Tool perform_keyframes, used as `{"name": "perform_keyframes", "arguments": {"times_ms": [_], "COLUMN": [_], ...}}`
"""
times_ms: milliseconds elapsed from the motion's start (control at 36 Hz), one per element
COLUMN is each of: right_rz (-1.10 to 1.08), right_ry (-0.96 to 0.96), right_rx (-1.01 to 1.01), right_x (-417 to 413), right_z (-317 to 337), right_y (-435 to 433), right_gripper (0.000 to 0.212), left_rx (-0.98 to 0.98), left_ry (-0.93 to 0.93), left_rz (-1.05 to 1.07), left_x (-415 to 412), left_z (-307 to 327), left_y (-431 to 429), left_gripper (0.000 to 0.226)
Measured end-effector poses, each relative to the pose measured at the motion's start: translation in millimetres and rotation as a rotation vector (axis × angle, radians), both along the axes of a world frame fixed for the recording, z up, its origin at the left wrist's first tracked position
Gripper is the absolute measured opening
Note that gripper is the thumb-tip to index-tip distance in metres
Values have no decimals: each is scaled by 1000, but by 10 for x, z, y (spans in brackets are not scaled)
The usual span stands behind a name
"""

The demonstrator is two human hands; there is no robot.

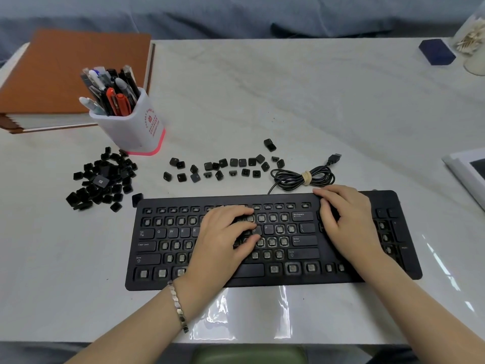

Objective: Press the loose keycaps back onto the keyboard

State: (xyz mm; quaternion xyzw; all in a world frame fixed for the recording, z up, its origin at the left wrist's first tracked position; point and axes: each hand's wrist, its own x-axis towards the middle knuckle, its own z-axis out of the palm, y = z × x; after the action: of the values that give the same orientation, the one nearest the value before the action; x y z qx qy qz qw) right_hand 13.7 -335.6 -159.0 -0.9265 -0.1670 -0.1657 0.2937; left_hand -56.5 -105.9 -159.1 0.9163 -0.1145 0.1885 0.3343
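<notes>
The keyboard (262,278) sat at the near middle of the counter (262,101), black, with most of its caps off and the little bare switches showing. Tab, Q, W, E, R, Caps Lock, Shift, Backspace, Enter and P were seated.

The left hand (223,240) lay flat over the middle rows. Its grip was open, fingers pretty straight, with the tips down on a keycap (257,230) just left of P. It wasn't wrapped around anything. The right hand (346,216) rested on the keyboard's right part, between the main block and the number pad. Its grip was relaxed and holding nothing, fingertips reaching the far edge.

Just behind the keyboard there was a scattered row of loose keycaps (223,168), and a bigger pile of keycaps (102,177) off to the left. The coiled USB cable (301,177) lay to the right of that row. Further back on the left stood a pen cup (136,124), with a brown notebook (65,74) behind it. A bracelet (178,306) was on the left wrist.
</notes>
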Motion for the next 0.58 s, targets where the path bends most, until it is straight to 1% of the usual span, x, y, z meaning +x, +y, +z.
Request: {"name": "perform_keyframes", "arguments": {"times_ms": [278,583], "right_rz": [-6,-3], "right_ry": [-31,-20], "right_rx": [-5,-3], "right_x": [5,6], "right_z": [-1,-1], "right_y": [8,12], "right_gripper": [33,33], "left_rx": [11,20], "left_ry": [16,28], "left_rz": [-8,-20], "left_x": [29,83], "left_z": [12,31], "left_y": [-6,30], "left_gripper": [22,22]}}
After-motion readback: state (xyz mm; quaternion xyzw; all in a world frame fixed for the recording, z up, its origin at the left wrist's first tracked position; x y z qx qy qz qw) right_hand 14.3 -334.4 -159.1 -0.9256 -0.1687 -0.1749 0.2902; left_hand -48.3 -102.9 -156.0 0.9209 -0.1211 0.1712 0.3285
